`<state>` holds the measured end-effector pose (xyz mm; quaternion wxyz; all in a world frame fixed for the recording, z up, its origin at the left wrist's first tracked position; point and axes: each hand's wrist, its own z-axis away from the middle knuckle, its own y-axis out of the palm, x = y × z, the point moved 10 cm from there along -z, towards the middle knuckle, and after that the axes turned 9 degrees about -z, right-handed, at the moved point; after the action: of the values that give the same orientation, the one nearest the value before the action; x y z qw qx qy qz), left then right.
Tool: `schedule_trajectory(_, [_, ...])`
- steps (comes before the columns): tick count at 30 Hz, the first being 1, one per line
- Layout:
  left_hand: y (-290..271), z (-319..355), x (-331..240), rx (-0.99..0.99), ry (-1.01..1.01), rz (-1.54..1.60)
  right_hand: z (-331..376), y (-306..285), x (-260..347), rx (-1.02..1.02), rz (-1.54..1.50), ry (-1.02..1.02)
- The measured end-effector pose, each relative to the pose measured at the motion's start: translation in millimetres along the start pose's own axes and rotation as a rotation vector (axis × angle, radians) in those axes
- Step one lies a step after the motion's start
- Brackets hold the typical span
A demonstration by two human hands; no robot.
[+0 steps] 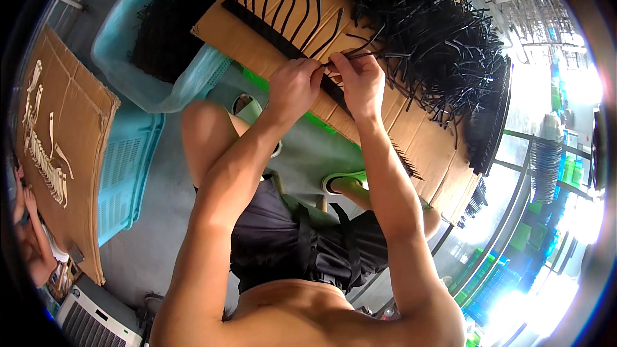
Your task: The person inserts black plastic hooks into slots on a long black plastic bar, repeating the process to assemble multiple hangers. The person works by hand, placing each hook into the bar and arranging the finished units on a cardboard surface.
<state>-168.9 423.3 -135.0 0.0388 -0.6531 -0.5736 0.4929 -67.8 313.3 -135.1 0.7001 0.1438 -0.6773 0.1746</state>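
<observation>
Strip (326, 65), thin, black: I watch left hand (292, 88) and right hand (362, 85), close together, pinch it by the cardboard's (411, 130) near edge.

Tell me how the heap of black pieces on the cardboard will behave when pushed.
The heap would likely shift as a tangle, since its pieces cross every way. Loose ones may slide off, being thin and glossy.

From my side I see a grey floor (159, 186) around the middle of the frame. At the right, strong white light (581, 218) glares near metal bars (515, 200). One vented grey-white appliance (96, 320) stands lower left.
</observation>
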Motion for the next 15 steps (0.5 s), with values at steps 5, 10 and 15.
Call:
schedule_trajectory(5, [-1,0,0,0.007,-0.018,0.007,-2,-3,0,-0.023,-0.019,-0.06])
schedule_trajectory(10, [0,0,0,0.001,-0.021,-0.009,3,8,10,0.029,0.134,-0.166])
schedule_trajectory(15, [-6,-1,0,-0.012,-0.079,-0.037,12,17,26,0.093,0.393,-0.271])
